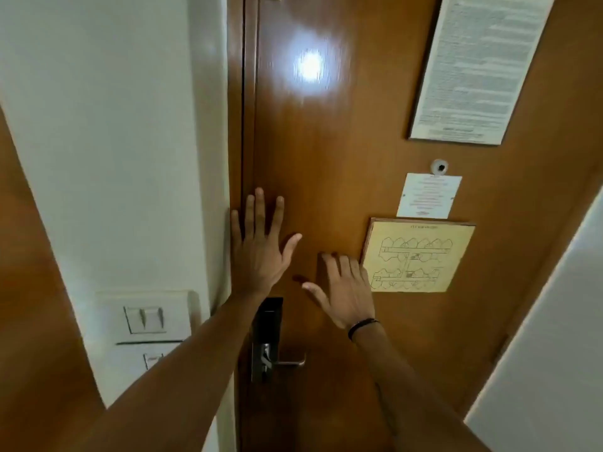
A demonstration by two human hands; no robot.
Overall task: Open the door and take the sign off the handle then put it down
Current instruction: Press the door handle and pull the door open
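Note:
A glossy brown wooden door (326, 141) fills the middle of the view and sits flush with its frame. My left hand (259, 246) lies flat on it by the left edge, fingers spread and pointing up. My right hand (342, 285) rests flat on the door just to the right, a dark band on its wrist. Below the hands is a black lock plate (267, 340) with a silver lever handle (292, 363) pointing right. No sign hangs on this handle.
A white wall (114, 141) with a light switch panel (143, 316) runs along the left. On the door hang a framed text notice (479, 66), a small white card (429, 195), a yellow floor-plan plaque (417, 256) and a peephole (439, 166). Another white wall (554, 353) is at the lower right.

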